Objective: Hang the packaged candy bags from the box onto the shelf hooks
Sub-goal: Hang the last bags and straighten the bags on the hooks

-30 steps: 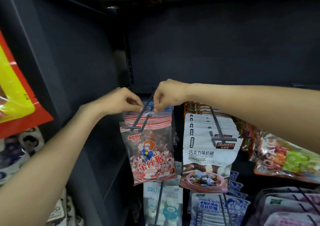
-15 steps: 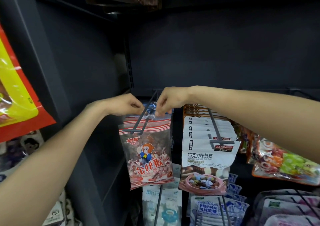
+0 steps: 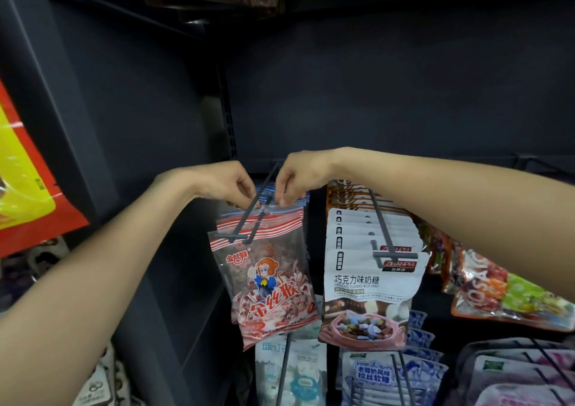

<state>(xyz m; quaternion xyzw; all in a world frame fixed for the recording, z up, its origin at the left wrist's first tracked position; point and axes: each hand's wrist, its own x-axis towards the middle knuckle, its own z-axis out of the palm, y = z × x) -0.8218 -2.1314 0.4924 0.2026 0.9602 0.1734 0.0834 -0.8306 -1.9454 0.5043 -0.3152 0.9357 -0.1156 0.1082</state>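
Note:
A red-and-white striped candy bag (image 3: pixel 267 284) with a cartoon monkey hangs on a dark shelf hook (image 3: pixel 253 215) in the middle of the view. My left hand (image 3: pixel 222 183) pinches the bag's top edge left of the hook. My right hand (image 3: pixel 300 173) pinches the top edge right of the hook. More bags of the same kind seem to hang behind it on the same hook. The box is not in view.
A row of white chocolate milk candy bags (image 3: pixel 371 284) hangs on the neighbouring hook to the right. Colourful bags (image 3: pixel 510 293) hang further right, blue-and-white bags (image 3: pixel 291 371) below. A red and yellow package (image 3: pixel 28 184) hangs at the left. The dark back panel (image 3: pixel 389 88) stands above.
Both hands have shifted slightly back along the hook with the bag's top edge; the bag hangs a little further in and tilts slightly.

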